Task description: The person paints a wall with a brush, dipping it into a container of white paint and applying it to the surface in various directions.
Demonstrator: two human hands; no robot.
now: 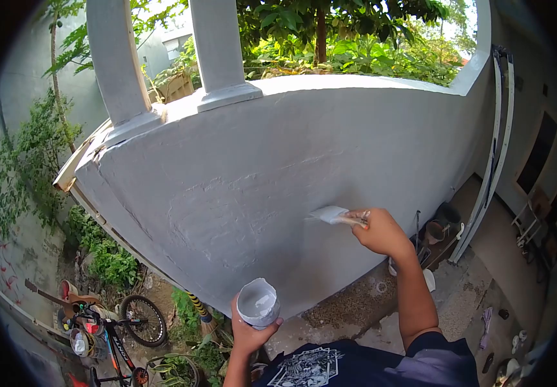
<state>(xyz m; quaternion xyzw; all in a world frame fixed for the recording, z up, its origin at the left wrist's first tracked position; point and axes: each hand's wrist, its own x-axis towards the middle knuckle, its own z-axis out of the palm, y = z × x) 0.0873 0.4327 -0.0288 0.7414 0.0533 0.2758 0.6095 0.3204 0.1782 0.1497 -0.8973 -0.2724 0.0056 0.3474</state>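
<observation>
My right hand [381, 230] grips the handle of a paintbrush [330, 214], whose pale bristles touch the grey-white wall [278, 174]. Lower down, my left hand [251, 334] is wrapped round a paint cup [258, 303] with a rough rim. Whitish paint shows inside the cup, and its outside is smeared with the same colour. Fine cracks and uneven patches run across the wall to the left of the brush.
Two square pillars [218, 48] rise from the wall's top ledge. A bicycle [120, 348] and a guitar [66, 300] are at lower left. Buckets [434, 231] stand near the wall's right end, beside a leaning white metal frame [494, 155]. Small items lie on the concrete floor [449, 303].
</observation>
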